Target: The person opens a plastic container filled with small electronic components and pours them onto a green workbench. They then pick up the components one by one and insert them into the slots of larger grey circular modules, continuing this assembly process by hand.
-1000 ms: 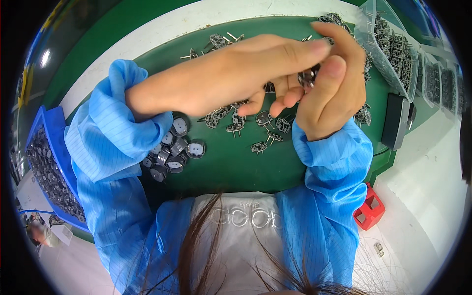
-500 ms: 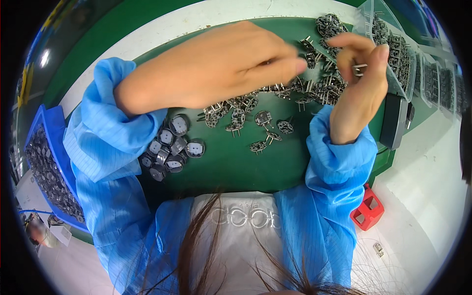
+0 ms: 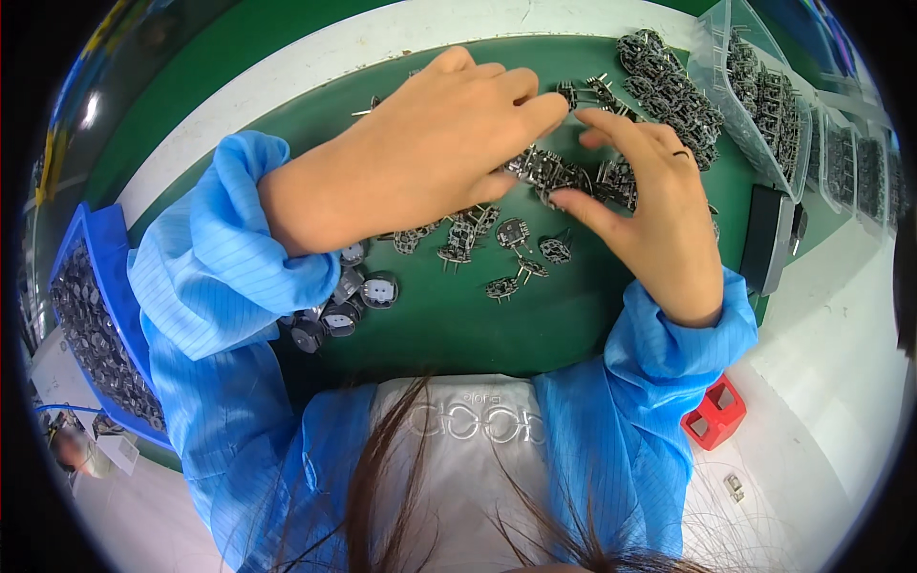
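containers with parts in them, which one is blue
The bin at far left, beside the left sleeve; the containers at right are clear plastic instead.

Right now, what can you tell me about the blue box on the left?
The blue box looks like smooth plastic. It's open on top, with plain walls around lots of small, dark parts. It sits at the far left, its long side slanting in the picture, right beside the person's blue left sleeve. I can't tell if they touch.
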The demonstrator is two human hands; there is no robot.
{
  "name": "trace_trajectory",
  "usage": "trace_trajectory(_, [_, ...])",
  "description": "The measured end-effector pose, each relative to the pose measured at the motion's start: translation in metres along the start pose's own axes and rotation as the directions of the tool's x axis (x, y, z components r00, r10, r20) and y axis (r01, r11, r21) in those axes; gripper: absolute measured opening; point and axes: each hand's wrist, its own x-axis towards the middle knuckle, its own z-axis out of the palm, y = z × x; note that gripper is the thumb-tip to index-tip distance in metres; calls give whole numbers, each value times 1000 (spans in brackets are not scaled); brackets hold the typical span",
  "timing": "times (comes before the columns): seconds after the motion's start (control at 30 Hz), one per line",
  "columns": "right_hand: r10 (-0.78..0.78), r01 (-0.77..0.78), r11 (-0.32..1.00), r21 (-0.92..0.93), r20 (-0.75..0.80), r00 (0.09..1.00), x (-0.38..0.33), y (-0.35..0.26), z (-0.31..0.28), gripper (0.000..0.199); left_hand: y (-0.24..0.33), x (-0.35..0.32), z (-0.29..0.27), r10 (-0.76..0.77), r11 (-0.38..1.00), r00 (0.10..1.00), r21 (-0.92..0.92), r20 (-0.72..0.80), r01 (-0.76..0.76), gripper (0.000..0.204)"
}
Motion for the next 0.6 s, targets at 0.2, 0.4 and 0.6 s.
trace_trajectory(0.2, [50, -60, 986, 154, 68, 996, -4, -4, 6, 44, -8, 3, 4, 45, 993, 997, -103, -64, -52, 30])
trace_trajectory(0.4, [86, -60, 975, 216, -113, 990, 3, -3, 11, 25, -10, 6, 4, 49, 987, 993, -145, -110, -65, 23])
trace_trajectory(0.6, [-93, 141, 977, 163, -272, 958, 13, -5, 0, 19, -14, 7, -4, 49, 979, 993, -190, -111, -70, 18])
